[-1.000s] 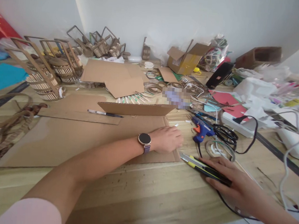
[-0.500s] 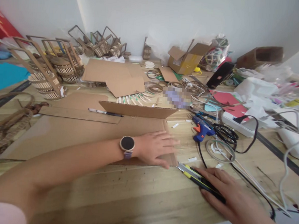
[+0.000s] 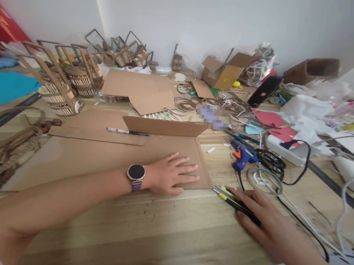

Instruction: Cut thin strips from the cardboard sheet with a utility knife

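Note:
My left hand (image 3: 173, 174), with a watch on the wrist, lies flat with fingers spread on a large sheet of brown cardboard (image 3: 101, 157). In my right hand (image 3: 258, 210) is a black and yellow utility knife (image 3: 231, 200), held low over the table. Its tip points left, at the sheet's near right corner. A cardboard flap (image 3: 163, 127) stands upright along the sheet's far side. On the cardboard rest a pen (image 3: 127, 132) and a narrow cardboard strip (image 3: 97, 135).
To the right lie a blue glue gun (image 3: 243, 154), a clear ring (image 3: 265, 181), cables and a white power strip (image 3: 286, 150). Small woven baskets (image 3: 57, 96) with tall handles stand at left. Farther back are more cardboard pieces (image 3: 151, 100) and an open carton (image 3: 222, 75).
My left hand has slid left across the cardboard, away from its right edge, and its fingers are more spread. The knife stays by the corner in my right hand.

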`<state>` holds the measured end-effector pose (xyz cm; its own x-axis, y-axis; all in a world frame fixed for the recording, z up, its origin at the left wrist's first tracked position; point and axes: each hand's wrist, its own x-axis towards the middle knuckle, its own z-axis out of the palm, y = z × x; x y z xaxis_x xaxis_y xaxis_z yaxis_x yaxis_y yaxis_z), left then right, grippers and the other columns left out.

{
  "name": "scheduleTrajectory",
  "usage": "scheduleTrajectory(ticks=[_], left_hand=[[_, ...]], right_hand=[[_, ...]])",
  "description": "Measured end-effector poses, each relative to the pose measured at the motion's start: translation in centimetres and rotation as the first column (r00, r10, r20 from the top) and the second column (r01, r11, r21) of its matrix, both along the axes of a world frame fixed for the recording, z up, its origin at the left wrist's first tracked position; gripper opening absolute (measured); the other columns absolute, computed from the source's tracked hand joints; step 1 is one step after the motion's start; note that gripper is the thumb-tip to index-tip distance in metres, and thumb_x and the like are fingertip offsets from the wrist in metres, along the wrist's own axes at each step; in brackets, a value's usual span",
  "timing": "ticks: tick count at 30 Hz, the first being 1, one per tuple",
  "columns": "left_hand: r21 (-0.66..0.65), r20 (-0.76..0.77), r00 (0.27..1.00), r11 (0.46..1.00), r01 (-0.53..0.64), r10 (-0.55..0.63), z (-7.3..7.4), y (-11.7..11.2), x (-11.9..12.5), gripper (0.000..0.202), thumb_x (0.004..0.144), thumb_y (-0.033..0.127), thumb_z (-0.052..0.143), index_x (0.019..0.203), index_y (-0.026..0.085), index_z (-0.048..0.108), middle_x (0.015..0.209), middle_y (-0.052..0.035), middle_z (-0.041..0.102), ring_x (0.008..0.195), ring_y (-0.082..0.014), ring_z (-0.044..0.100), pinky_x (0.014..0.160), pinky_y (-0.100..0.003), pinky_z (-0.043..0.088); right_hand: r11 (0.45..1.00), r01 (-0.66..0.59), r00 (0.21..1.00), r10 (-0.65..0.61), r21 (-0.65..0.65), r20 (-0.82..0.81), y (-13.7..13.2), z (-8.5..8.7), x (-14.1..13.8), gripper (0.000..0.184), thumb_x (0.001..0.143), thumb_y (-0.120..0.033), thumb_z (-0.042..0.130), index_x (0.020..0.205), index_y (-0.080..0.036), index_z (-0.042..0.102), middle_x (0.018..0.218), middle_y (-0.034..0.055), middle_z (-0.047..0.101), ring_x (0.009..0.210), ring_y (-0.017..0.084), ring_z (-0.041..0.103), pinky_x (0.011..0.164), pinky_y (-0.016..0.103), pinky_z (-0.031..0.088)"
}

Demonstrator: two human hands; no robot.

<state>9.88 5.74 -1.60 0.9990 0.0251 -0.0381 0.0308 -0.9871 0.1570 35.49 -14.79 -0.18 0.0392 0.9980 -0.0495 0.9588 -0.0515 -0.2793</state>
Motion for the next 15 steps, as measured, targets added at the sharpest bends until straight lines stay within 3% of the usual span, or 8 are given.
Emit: scheduleTrajectory(ticks=[8, 15], left_hand=[[-0.002, 0.006, 0.998, 0.998, -0.067, 0.067, -0.2, 0.0, 0.4, 0.055, 0.098, 0.042, 0.040, 0.151, 0.027, 0.032, 0.161, -0.0040, 0.023, 0.148, -0.0327, 0.016, 0.116, -0.060, 0.013], [0.003, 0.016, 0.996, 0.997, -0.082, 0.082, -0.3, -0.1, 0.8, 0.056, 0.097, 0.042, 0.041, 0.151, 0.028, 0.032, 0.161, -0.0037, 0.022, 0.147, -0.0339, 0.017, 0.116, -0.061, 0.013]], right_hand=[[0.997, 0.062, 0.998, -0.063, 0.052, 0.006, 0.2, -1.4, -0.1, 0.053, 0.093, -0.050, 0.043, 0.133, -0.019, 0.059, 0.110, 0.0139, 0.063, 0.103, 0.028, 0.064, 0.091, 0.043, 0.053], [0.994, 0.019, 1.000, -0.020, 0.105, 0.003, 1.1, -1.0, 0.4, 0.048, 0.093, -0.047, 0.046, 0.131, -0.021, 0.060, 0.113, 0.0136, 0.065, 0.105, 0.029, 0.062, 0.093, 0.045, 0.051]])
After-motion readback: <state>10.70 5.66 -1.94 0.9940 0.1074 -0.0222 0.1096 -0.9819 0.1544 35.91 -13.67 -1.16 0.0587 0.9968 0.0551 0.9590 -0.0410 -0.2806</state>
